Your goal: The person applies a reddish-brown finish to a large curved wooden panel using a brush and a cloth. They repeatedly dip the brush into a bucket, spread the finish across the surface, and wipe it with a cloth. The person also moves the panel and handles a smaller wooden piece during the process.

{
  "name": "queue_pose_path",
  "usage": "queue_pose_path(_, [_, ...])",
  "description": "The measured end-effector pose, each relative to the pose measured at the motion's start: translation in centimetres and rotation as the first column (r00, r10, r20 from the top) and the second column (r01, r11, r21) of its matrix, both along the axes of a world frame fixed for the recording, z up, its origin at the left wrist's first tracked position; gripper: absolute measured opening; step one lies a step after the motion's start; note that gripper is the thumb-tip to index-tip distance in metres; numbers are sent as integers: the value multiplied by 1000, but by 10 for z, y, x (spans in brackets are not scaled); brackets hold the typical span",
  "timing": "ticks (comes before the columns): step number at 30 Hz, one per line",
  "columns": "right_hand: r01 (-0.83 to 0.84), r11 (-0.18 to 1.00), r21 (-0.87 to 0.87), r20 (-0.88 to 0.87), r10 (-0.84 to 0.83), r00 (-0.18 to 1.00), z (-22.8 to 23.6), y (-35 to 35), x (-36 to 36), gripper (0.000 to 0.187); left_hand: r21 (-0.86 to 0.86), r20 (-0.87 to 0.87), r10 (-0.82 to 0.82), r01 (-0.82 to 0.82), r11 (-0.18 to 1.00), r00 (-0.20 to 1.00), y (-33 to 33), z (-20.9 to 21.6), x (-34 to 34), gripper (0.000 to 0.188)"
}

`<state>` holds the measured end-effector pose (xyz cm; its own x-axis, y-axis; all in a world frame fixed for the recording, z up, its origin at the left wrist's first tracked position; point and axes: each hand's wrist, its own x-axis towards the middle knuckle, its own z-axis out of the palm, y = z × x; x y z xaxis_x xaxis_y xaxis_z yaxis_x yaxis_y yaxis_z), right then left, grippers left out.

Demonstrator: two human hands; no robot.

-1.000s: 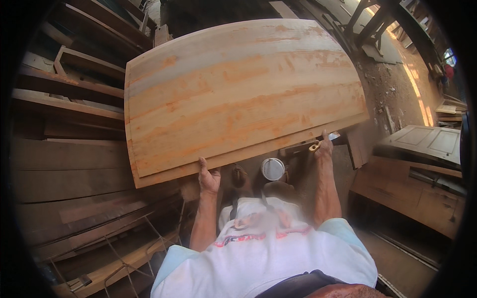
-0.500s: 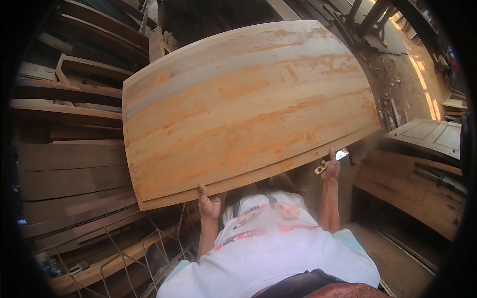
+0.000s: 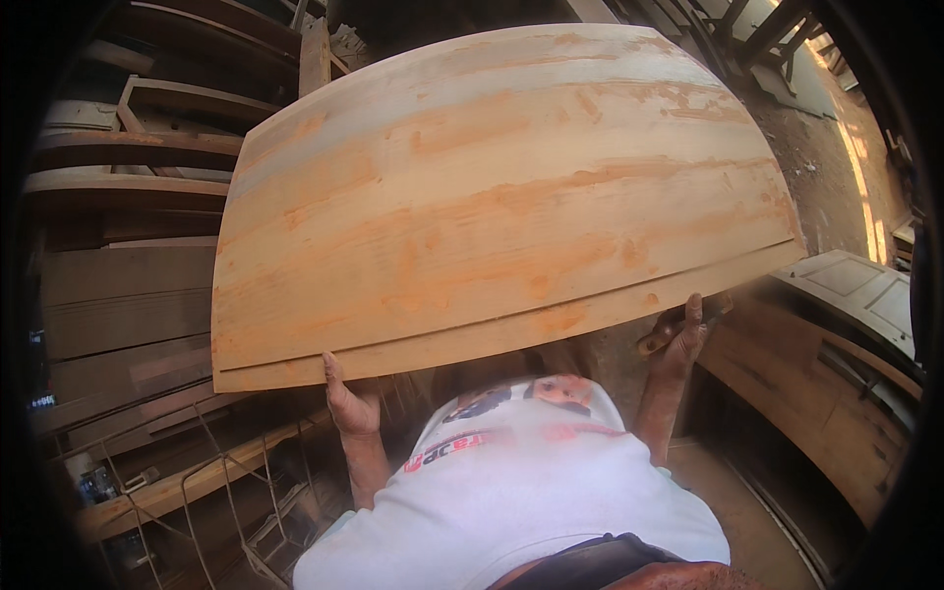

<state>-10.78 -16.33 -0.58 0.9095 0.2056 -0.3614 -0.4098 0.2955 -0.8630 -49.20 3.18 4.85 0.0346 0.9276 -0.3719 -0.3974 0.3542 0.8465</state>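
Your big board point(image 3: 501, 211) is matt wood with smeary orange patches. Below the board, your shirt point(image 3: 541, 487) is cloth. The planks point(image 3: 128, 285) left of the board are dull wood. Right of the board, the ground point(image 3: 831, 162) looks rough and dusty.

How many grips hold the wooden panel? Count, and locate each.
2: left grip on the near edge of the panel, toward its left end; right grip toward its right end.

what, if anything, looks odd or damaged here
The wooden panel stands out: uneven orange smears and streaks cross its pale face, so it looks blotchy rather than evenly coloured. Whether they're filler or stain, I can't tell. No clear break shows.
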Motion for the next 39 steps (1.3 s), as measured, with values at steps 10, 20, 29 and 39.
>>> queue_pose_path(10, [92,996,-11,399,-80,913,24,30,30,33,172,39,112,-117,978,993,55,97,22,47])
queue_pose_path(20, [268,958,100,854,-221,471,59,91,110,36,313,19,77,-79,947,997,92,159,26,40])
queue_pose_path(29, [555,826,-99,991,32,128,163,132,133,27,381,114,-352,286,879,929,151,214,40,50])
queue_pose_path(39, [318,942,-103,970,166,-179,226,177,204,25,400,324,-692,570,718,645,246,273,19,40])
